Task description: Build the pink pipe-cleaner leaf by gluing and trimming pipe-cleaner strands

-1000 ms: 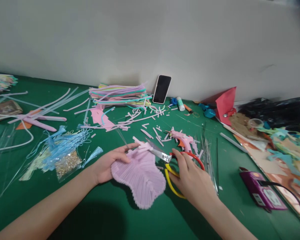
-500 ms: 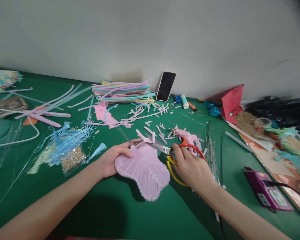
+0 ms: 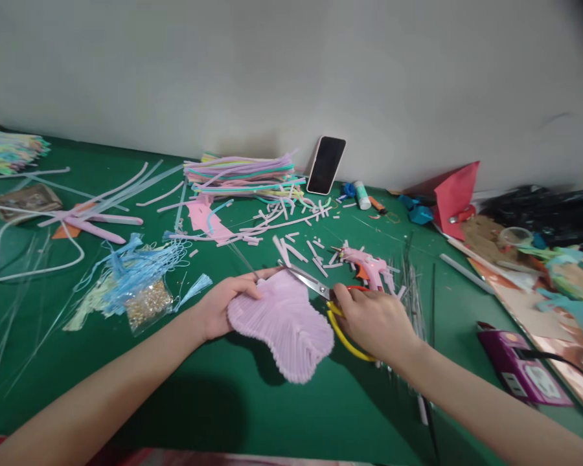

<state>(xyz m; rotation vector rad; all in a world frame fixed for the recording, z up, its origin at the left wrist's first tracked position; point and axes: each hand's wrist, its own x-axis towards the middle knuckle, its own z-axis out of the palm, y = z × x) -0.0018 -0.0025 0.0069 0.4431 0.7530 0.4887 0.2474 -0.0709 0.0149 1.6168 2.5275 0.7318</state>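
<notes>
A lilac ribbed piece (image 3: 286, 323), made of pipe cleaners laid side by side, is pinched at its upper left by my left hand (image 3: 228, 304). Thin wires stick out near those fingers. My right hand (image 3: 376, 320) is closed round the red and yellow handles of a pair of scissors (image 3: 315, 283). The blades point left and lie at the top edge of the lilac piece, beside a short pale strip (image 3: 280, 250). Behind the scissors, a pink glue gun (image 3: 369, 264) rests on the green table (image 3: 184, 401).
Behind are a bundle of coloured pipe cleaners (image 3: 243, 176), a phone (image 3: 326, 165) leaning on the wall and cut scraps. Blue tassels (image 3: 136, 272) and a bag of beads (image 3: 148, 305) lie left; metal wires (image 3: 412, 304) and a purple device (image 3: 519, 369) lie right.
The scissor blades have come closer together at the lilac piece's top edge, and my right hand's fingers have closed more. The whole view has shifted slightly.
</notes>
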